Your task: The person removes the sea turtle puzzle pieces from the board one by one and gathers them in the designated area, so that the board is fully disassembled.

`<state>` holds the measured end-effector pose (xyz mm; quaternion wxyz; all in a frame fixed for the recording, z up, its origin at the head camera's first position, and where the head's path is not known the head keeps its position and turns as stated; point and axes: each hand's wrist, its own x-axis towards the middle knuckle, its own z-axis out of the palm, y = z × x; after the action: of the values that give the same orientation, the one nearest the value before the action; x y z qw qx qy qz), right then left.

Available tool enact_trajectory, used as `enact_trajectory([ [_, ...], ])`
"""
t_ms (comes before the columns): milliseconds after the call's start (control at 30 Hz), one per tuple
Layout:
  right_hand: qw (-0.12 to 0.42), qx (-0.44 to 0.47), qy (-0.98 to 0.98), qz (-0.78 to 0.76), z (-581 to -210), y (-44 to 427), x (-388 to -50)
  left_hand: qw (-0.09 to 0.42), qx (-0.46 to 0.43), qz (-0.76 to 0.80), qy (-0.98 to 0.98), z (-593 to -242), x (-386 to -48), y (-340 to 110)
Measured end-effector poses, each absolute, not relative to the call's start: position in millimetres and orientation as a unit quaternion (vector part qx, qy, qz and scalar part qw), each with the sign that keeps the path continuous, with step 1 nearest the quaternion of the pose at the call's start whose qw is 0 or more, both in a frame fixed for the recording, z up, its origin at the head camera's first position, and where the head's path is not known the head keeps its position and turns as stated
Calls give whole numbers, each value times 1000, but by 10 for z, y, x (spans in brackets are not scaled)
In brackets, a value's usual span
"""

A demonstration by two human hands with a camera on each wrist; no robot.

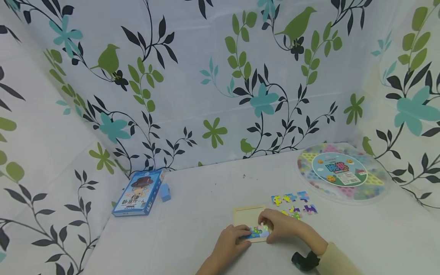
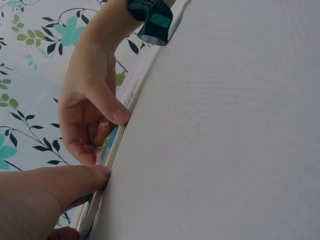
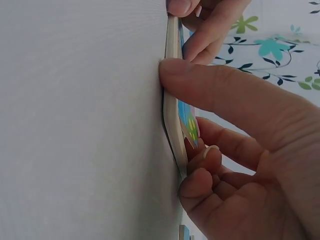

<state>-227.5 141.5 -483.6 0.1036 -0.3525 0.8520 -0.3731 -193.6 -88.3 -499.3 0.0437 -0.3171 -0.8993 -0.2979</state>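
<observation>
A shallow wooden puzzle tray (image 1: 245,217) lies on the table, with joined blue, green and pink jigsaw pieces (image 1: 256,231) along its near side. My left hand (image 1: 231,244) grips the tray's near left part, thumb at the front edge and fingers over the pieces. At the near right corner my right hand (image 1: 283,226) holds the tray, its thumb against the front edge (image 3: 172,115). Its curled fingers are at a green-and-blue jigsaw piece (image 3: 191,127) that stands tilted above the rim. The fingers partly hide the pieces.
Several loose jigsaw pieces (image 1: 303,195) lie behind my right hand. A round, colourful board-game package (image 1: 306,170) is at the back right. On the left are a blue game box (image 1: 137,194) and a small blue block (image 1: 165,192). A patterned curtain (image 1: 185,95) backs the table.
</observation>
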Motion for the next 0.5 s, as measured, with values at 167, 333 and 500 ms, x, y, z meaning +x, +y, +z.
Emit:
enact_trajectory([
  [167, 83, -350, 854, -375, -4818, 1413, -2271, 53, -322, -296, -898, -5001, -1938, -882],
  [333, 87, -343, 854, -382, -4836, 1420, -2274, 60, -325, -295, -896, -5011, -1938, -884],
  [500, 97, -319, 842, -424, -4875, 1405, -2280, 63, -328, -296, -895, -5008, -1937, -885],
])
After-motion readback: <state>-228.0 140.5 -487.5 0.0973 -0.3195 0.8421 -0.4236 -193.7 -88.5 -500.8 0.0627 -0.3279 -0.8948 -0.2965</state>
